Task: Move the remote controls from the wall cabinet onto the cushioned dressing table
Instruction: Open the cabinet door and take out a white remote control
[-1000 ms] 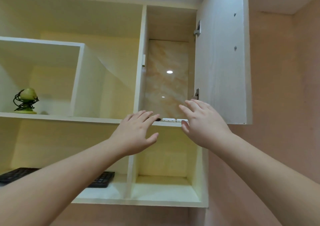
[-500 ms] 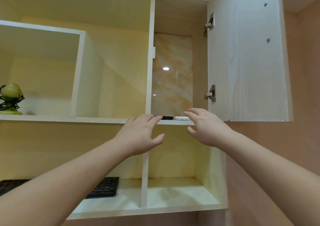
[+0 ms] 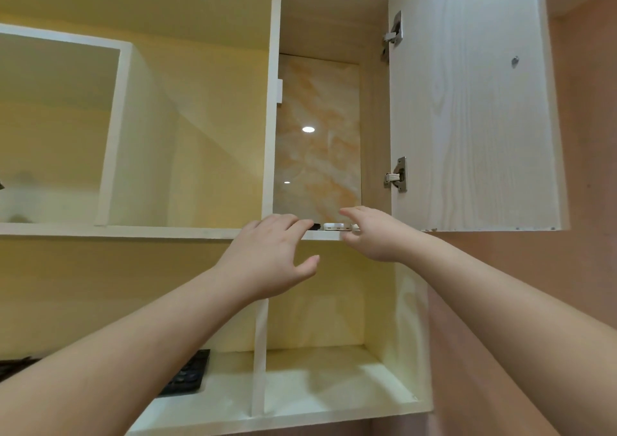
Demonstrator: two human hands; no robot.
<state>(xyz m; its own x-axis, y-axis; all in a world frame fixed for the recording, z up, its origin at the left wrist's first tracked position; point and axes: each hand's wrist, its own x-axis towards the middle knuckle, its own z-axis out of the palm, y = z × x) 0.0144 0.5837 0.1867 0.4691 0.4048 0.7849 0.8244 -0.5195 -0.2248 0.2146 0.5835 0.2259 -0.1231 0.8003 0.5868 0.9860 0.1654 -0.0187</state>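
Note:
The wall cabinet (image 3: 375, 118) stands with its door (image 3: 474, 101) swung open to the right. On its shelf edge lie a white remote control (image 3: 336, 226) and a black remote control (image 3: 315, 226), only their front ends showing. My left hand (image 3: 267, 255) reaches up with fingers spread, its fingertips at the shelf edge over the black remote. My right hand (image 3: 374, 232) is raised beside it, fingers extended over the right end of the white remote. Neither hand grips anything. The dressing table is out of view.
Open white shelving (image 3: 133, 228) stretches to the left. A black keyboard (image 3: 187, 374) lies on the lower shelf under my left forearm. A pink wall (image 3: 587, 202) is on the right. Two metal hinges (image 3: 397, 173) sit on the door's inner edge.
The view has shifted closer and to the right. Both hands have risen to the shelf edge, and their fingertips now reach the remotes.

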